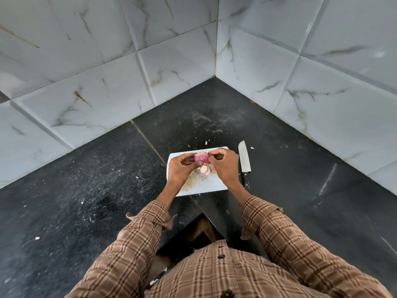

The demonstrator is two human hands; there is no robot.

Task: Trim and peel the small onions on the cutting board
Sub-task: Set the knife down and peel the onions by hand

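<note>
Head view: both hands up over the board, peeling. Left hand has its grip curled round the onion, cradling it; right hand pinches at the onion's three o'clock side, seemingly on a flap of skin. Best play, I'd say: hold firm on the left, draw the skin away in one strip, don't bruise the flesh. Another onion piece lies on the board at six o'clock of the held one. Knife rests on the bench, three o'clock of the board.
</note>
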